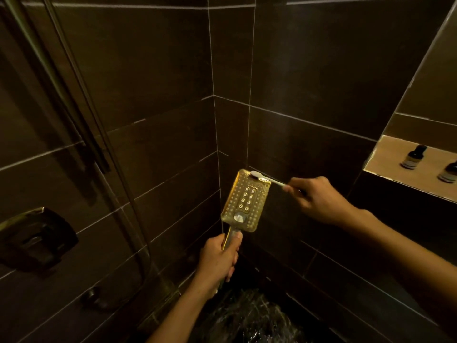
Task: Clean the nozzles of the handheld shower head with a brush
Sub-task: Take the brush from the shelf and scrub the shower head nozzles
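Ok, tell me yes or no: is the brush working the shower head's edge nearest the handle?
No, the brush lies with its bristles on the shower head at its top edge, the end far from the handle.

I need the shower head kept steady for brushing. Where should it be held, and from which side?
Grip the narrow handle under the shower head, coming from below, as the left hand does. Its flat nozzle face points toward the camera and is left clear for the brush, which the right hand holds at the top edge.
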`<act>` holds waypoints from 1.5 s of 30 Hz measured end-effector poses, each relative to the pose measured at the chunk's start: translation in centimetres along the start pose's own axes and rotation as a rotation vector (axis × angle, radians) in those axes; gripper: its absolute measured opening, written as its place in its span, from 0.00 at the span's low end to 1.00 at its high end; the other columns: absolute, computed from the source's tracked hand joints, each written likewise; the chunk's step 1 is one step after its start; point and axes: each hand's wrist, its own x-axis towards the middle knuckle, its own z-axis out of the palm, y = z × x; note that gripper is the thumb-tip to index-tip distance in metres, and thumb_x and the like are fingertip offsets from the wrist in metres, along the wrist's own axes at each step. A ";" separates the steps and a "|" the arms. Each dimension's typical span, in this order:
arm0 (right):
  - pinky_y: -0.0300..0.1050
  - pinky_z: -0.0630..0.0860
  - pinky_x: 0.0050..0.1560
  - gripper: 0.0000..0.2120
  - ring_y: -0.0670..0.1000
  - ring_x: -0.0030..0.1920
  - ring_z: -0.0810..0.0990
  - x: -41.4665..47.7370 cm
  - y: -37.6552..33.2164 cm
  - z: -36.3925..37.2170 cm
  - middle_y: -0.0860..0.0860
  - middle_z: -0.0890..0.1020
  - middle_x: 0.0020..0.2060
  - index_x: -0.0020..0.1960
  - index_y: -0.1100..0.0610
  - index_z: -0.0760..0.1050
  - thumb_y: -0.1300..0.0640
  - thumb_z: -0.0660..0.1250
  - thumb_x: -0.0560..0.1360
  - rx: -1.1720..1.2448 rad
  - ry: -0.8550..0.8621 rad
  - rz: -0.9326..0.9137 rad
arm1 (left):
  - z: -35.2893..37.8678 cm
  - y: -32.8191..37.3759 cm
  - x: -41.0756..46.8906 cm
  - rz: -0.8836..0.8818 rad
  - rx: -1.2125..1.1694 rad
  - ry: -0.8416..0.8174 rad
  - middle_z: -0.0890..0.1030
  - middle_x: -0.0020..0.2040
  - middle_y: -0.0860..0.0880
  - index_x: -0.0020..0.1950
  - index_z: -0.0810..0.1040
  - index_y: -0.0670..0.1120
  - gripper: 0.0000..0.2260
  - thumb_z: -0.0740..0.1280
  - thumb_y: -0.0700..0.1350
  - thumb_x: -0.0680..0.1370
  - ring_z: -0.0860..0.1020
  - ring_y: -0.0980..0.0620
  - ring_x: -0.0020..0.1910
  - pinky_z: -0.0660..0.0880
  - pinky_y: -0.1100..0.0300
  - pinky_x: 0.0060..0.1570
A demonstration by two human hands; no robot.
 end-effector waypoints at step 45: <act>0.39 0.73 0.28 0.11 0.47 0.29 0.79 -0.8 -0.8 1.3 0.49 0.79 0.30 0.46 0.50 0.78 0.48 0.61 0.83 -0.023 -0.127 -0.160 | -0.8 0.5 0.0 -0.012 -0.023 -0.015 0.74 0.29 0.49 0.42 0.75 0.44 0.16 0.65 0.55 0.81 0.68 0.55 0.20 0.64 0.62 0.21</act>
